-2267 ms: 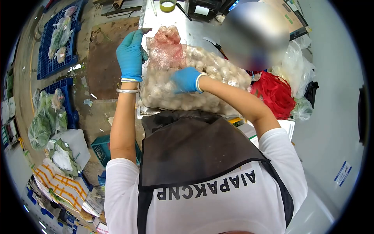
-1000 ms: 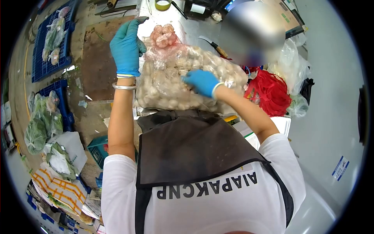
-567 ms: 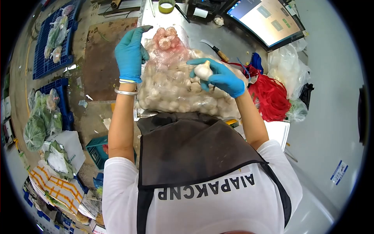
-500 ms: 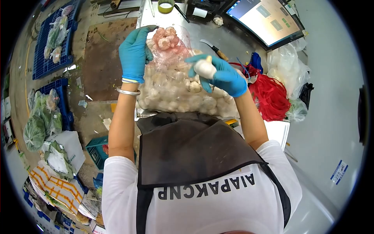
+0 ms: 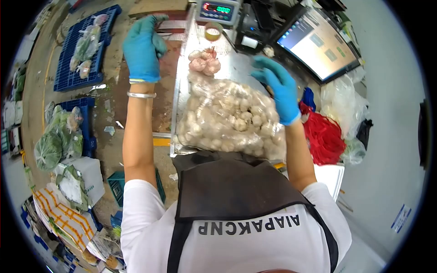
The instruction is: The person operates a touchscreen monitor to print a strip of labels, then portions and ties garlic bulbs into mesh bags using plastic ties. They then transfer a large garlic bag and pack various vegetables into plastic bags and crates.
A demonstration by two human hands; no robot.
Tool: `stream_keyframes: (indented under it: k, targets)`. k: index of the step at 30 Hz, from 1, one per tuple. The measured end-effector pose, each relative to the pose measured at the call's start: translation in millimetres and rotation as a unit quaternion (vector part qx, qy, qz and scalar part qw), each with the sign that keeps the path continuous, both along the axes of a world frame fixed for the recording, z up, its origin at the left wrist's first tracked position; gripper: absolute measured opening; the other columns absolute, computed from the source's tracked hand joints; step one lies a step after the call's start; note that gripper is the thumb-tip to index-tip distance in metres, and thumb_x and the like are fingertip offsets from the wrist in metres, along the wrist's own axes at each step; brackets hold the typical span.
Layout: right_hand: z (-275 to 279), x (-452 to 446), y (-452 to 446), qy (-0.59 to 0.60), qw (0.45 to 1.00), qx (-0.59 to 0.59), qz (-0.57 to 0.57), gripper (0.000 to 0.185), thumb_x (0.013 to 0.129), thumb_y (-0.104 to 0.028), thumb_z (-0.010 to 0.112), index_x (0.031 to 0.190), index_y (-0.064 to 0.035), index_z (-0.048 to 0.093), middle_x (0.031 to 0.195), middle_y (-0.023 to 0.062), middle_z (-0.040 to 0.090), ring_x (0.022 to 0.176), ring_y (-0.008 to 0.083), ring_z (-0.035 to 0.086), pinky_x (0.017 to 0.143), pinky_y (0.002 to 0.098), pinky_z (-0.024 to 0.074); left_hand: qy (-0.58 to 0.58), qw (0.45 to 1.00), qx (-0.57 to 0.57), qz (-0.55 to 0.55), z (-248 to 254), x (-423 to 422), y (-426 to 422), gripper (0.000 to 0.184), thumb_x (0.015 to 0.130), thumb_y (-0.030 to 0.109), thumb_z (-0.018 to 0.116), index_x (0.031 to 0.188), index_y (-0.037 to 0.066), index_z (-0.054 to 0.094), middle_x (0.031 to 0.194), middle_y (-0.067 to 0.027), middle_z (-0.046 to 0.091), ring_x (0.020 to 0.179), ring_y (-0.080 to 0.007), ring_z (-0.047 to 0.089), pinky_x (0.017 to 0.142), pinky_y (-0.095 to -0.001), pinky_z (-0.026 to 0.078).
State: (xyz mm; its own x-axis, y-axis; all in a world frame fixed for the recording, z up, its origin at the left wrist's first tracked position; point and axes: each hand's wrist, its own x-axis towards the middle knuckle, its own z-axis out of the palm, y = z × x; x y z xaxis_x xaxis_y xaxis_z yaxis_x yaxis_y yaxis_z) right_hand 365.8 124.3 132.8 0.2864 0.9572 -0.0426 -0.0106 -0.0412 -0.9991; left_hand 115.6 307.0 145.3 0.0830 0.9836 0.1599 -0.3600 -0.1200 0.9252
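Observation:
My left hand (image 5: 144, 49), in a blue glove, hovers left of the metal tabletop with thumb and fingers apart, holding nothing. My right hand (image 5: 278, 88), also gloved in blue, is over the right side of the table. Its fingers are spread and nothing shows in them. Between my hands lies a small bunch of garlic bulbs in a reddish net (image 5: 205, 62). Closer to me, a large clear plastic bag full of garlic (image 5: 232, 120) rests on the metal tabletop (image 5: 182, 100), just below my right hand's fingers.
A digital scale display (image 5: 217, 10), a tape roll (image 5: 213, 31), a black printer (image 5: 250, 34) and a monitor (image 5: 318, 43) stand at the back. Red nets (image 5: 321, 136) and clear plastic bags (image 5: 339, 98) lie right. Blue pallets (image 5: 86, 50) with bagged vegetables are left on the floor.
The garlic bulb my right hand held is out of it. My left hand has moved away from the netted garlic, leftward. The view has shifted, showing the scale display.

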Motion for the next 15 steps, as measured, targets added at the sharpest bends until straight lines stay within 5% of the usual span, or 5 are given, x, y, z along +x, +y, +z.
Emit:
stream_keyframes:
  k: [5,7,11,15]
  targets:
    - [-38,43,-33,0.006,0.996,-0.046,-0.079,0.029,0.099,-0.011,0.050,0.124,0.0014,0.059,0.112,0.0114,0.065,0.096,0.0167,0.065,0.088,0.0298,0.0513,-0.010,0.996,0.086,0.028,57,-32,29,0.024,0.101,0.016,0.049,0.101,0.000,0.066,0.053,0.0035,0.037,0.045,-0.0078,0.033,0.043,-0.0238,0.026]
    - [-48,40,-41,0.010,0.994,-0.074,-0.078,0.028,0.099,-0.012,0.050,0.122,0.0013,0.060,0.109,0.0104,0.066,0.092,0.0150,0.064,0.086,0.0290,0.0520,0.046,0.996,0.079,-0.018,51,-49,34,0.023,0.099,0.019,0.053,0.099,0.000,0.066,0.052,0.0011,0.043,0.045,-0.0088,0.041,0.042,-0.0236,0.031]
    - [-66,20,-50,0.061,0.993,-0.087,-0.060,0.028,0.099,-0.012,0.050,0.121,0.0009,0.061,0.107,0.0088,0.066,0.089,0.0138,0.063,0.085,0.0280,0.0521,0.170,0.984,-0.047,0.024,-12,-72,28,0.022,0.093,0.020,0.057,0.092,0.001,0.066,0.051,-0.0029,0.049,0.042,-0.0113,0.048,0.041,-0.0248,0.036]
    - [-71,1,-56,0.068,0.993,-0.098,-0.024,0.028,0.099,-0.013,0.051,0.120,0.0007,0.061,0.107,0.0082,0.066,0.090,0.0136,0.063,0.085,0.0274,0.0517,0.209,0.965,-0.119,0.105,-150,-125,42,0.019,0.091,0.018,0.056,0.089,0.002,0.067,0.062,-0.0059,0.058,0.042,-0.0117,0.049,0.040,-0.0274,0.039]
